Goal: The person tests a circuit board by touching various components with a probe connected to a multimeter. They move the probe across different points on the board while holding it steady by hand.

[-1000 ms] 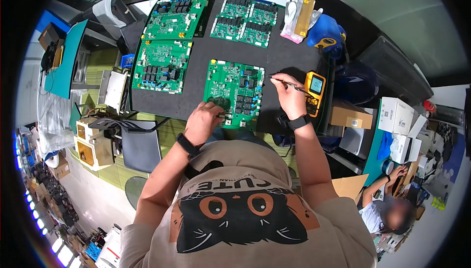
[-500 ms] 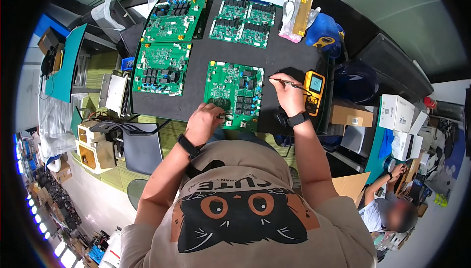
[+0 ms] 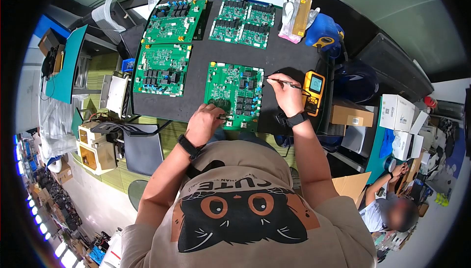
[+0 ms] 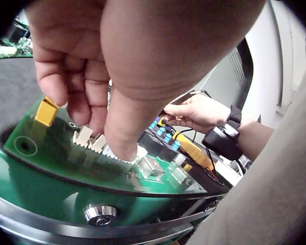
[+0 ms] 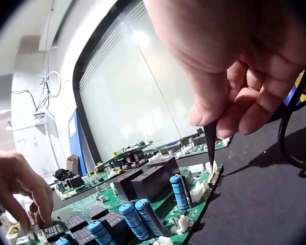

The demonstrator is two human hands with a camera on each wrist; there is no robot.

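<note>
Circuit board [image 3: 226, 79]: lies on the dark mat [image 3: 197, 74] before the person; likely light, stiff and fragile, best held by its bare edges.
Left hand [image 3: 203, 123]: fingers down at the white sockets [image 4: 83, 137] (pinching or merely resting, I cannot tell).
Right hand [image 3: 288, 96]: pinches a pointed tool [image 5: 210, 140].
Blue bin [image 3: 128, 65]: contents too small to tell.
Cardboard box [image 3: 351, 115]: contents hidden.
</note>
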